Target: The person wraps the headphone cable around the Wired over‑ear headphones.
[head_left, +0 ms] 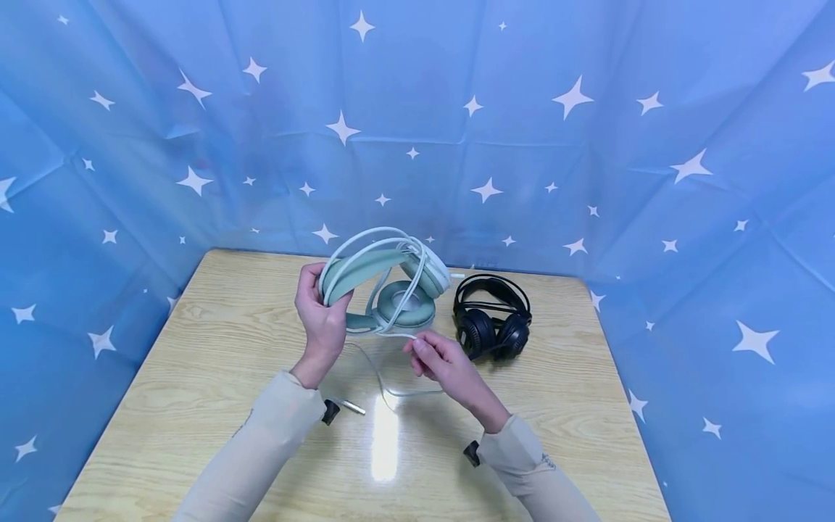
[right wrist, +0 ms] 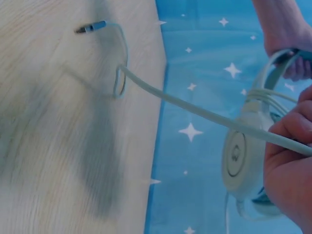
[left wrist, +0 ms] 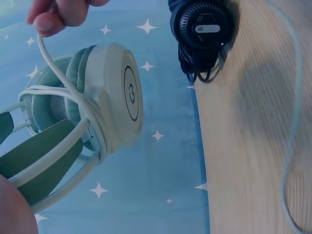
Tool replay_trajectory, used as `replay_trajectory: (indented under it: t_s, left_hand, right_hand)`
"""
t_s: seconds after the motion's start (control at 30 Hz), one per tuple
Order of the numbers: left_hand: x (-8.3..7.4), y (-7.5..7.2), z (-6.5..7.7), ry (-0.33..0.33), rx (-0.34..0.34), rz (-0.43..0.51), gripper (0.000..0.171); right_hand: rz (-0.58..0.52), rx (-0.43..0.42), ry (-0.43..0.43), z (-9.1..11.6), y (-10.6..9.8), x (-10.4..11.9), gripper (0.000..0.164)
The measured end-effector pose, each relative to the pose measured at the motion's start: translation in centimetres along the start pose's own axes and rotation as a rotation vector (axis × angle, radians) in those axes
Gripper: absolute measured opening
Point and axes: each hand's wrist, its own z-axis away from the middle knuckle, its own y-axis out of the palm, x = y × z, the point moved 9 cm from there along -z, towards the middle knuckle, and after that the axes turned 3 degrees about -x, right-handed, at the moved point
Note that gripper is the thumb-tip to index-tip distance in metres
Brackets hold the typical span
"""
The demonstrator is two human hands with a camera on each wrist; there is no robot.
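My left hand [head_left: 322,312] grips the padded headband of a pale green and white headset [head_left: 365,268], holding it up over the table. Its ear cups hang to the right of that hand, one with a round logo on the white shell [left wrist: 129,92] in the left wrist view. The white cable [right wrist: 209,115] is wound several times round the band beside an ear cup. Between thumb and fingers, my right hand [head_left: 450,362] pinches this cable just right of the cups. From there the cable's loose end trails across the table to a metal plug [head_left: 353,407].
A black headset [head_left: 478,332] lies to the right on the wooden table [head_left: 567,406], near my right hand. Behind and around the table hangs a blue curtain [head_left: 417,87] with white stars.
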Motion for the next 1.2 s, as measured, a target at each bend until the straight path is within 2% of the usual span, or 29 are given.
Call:
replay_trajectory:
  t_s: [0.3, 0.67, 0.93, 1.2]
  left_hand:
    - [0.3, 0.0, -0.1, 0.020, 0.038, -0.062, 0.033]
    - [-0.1, 0.3, 0.1, 0.072, 0.096, -0.111, 0.035]
    - [-0.1, 0.1, 0.2, 0.132, 0.125, -0.189, 0.034]
    - [0.0, -0.1, 0.1, 0.153, 0.160, -0.212, 0.035]
  right_hand:
    - [-0.041, -0.009, 0.016, -0.1, -0.3, 0.2, 0.032]
    - [0.009, -0.031, -0.005, -0.1, -1.2, 0.7, 0.030]
    - [-0.019, -0.144, -0.007, 0.1, -3.3, 1.2, 0.029]
    - [-0.014, -0.111, -0.060, 0.0, -3.6, 2.0, 0.030]
